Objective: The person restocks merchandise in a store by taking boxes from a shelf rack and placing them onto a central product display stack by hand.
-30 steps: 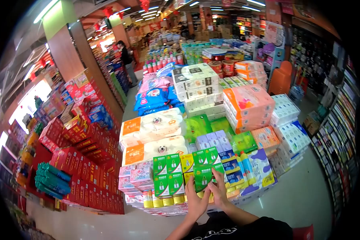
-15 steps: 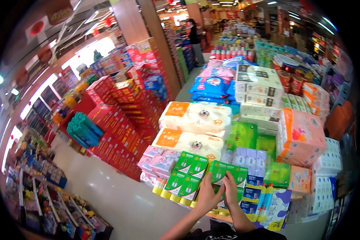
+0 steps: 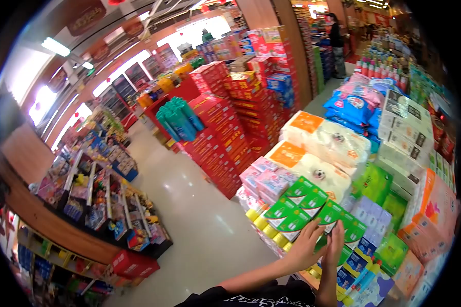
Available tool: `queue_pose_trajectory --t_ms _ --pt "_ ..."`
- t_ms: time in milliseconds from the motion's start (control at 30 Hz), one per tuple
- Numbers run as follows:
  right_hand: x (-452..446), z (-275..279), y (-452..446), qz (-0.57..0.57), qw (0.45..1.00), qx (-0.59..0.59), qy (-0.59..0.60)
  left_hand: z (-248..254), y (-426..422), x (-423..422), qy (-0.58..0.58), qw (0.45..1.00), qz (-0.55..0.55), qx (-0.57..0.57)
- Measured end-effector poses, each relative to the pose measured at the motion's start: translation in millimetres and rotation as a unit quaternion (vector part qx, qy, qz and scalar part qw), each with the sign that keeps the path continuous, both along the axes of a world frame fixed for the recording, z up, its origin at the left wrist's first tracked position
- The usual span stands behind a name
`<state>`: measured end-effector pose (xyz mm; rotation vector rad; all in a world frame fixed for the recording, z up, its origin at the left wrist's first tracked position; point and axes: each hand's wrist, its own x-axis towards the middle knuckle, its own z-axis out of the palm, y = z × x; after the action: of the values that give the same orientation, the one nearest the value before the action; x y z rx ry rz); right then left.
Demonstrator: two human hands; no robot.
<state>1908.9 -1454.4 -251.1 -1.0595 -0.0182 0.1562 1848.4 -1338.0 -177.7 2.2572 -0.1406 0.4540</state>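
Green boxes (image 3: 299, 197) with a white bottle-like picture lie in rows at the near edge of the display. My left hand (image 3: 308, 244) rests over these boxes, fingers stretched forward and slightly apart. Close beside it, my right hand (image 3: 334, 244) is held edge-on with its fingers straight, near more green boxes (image 3: 346, 219). Nothing shows clearly in either hand, and the palms hide part of the boxes beneath. Yellow-capped cans (image 3: 269, 230) line the front edge below. To the right are small dark blue boxes (image 3: 356, 263).
Packs of toilet paper (image 3: 325, 138) and pink packs (image 3: 271, 181) stand behind the green boxes. Tissue packs (image 3: 430, 215) rise at the right. Across the aisle floor (image 3: 205, 225) are stacked red cartons (image 3: 220, 133) and shelves of small goods (image 3: 102, 199). A person (image 3: 336, 46) stands far back.
The view has swung left, so the display and my hands sit further right in the picture. More of the left shelves shows. Both hands stay over the green boxes, close together.
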Motion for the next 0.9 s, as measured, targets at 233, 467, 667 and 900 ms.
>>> queue_pose_trajectory --t_ms 233,467,667,900 --pt "-1 -2 7 -0.025 0.997 -0.044 -0.052 1 15 -65 0.043 0.995 0.011 -0.09" --pt "-36 30 20 -0.131 0.941 -0.204 -0.238 -35 35 -120 0.203 0.92 0.032 -0.334" --pt "-105 54 33 0.108 0.929 -0.128 -0.329 -28 52 -147 0.163 0.681 -0.1 -0.706" --pt "-105 79 51 0.295 0.848 -0.186 -0.399 -37 82 -160 0.135 0.506 -0.184 -0.832"
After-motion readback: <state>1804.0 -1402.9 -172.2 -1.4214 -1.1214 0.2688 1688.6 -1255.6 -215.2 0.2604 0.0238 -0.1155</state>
